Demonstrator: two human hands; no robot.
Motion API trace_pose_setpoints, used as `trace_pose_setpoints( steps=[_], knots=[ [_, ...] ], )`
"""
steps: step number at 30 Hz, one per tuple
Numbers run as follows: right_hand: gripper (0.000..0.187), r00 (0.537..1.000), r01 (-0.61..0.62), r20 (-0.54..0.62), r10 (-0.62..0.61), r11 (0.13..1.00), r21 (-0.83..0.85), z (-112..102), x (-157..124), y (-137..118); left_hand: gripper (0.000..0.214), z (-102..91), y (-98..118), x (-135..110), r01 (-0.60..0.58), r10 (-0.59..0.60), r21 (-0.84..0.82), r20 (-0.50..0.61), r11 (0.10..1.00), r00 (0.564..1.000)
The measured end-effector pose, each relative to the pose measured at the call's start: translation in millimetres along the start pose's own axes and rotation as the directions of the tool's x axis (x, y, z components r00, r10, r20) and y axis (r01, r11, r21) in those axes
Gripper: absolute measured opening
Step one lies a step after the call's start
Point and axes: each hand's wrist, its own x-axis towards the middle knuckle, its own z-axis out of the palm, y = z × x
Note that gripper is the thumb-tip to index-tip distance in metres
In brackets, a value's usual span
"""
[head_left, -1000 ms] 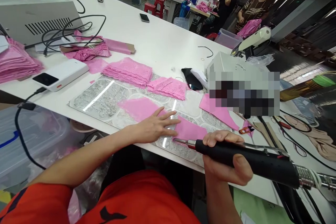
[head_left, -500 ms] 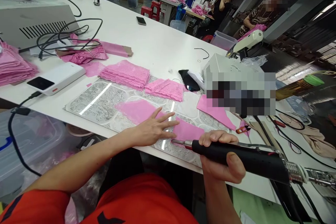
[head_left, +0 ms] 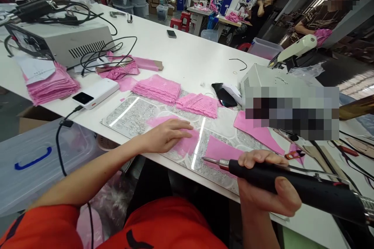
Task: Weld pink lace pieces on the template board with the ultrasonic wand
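Observation:
My left hand (head_left: 168, 136), fingers stretched forward, rests on or just over a thin pink fabric piece (head_left: 187, 144), hiding part of it. In my right hand (head_left: 269, 186) is a black handheld tool (head_left: 315, 184) with a slim metal tip (head_left: 214, 161). The tip points left at the edge of another pink fabric piece (head_left: 222, 148); whether it touches I cannot tell. A gap separates the two pieces on the grey patterned board (head_left: 125, 116). Behind them lie two stacks of pink lace pieces, one on the left (head_left: 157, 86) and one on the right (head_left: 198, 106).
A grey machine box (head_left: 271, 79) stands at right, near snips (head_left: 294, 155) and a pink piece (head_left: 257, 132). At left are a white power bank (head_left: 102, 91), a pink stack (head_left: 54, 85) and a cabled box (head_left: 78, 41). Co-workers sit beyond.
My left hand has shifted left off the right-hand pink piece, its spread fingers drawn together. A gap now shows between the two pieces. The view has swung left.

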Motion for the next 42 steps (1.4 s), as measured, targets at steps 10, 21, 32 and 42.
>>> trace_pose_setpoints(
  steps=[10,21,32,42],
  knots=[
    [0.023,0.997,-0.063,0.049,0.061,0.997,0.042,25.6,-10.5,19.0,0.041,-11.9,-12.7,-28.0,0.031,-0.086,0.144,0.389,0.989,0.917],
    [0.023,0.995,-0.073,0.069,0.075,0.997,-0.025,32.3,-15.2,21.4,0.039,-18.6,-26.1,-41.5,-0.020,-0.030,0.142,0.346,0.990,0.938],
    [0.024,0.998,0.044,-0.039,-0.047,0.997,-0.068,32.8,2.8,28.4,0.039,-19.1,-26.5,-40.2,-0.070,0.020,0.146,0.324,0.987,0.946],
    [0.019,0.969,0.167,-0.158,-0.190,0.975,-0.146,34.7,20.1,49.6,0.038,-17.7,-33.0,-44.7,-0.114,0.073,0.170,0.232,0.979,0.970]
  ],
)
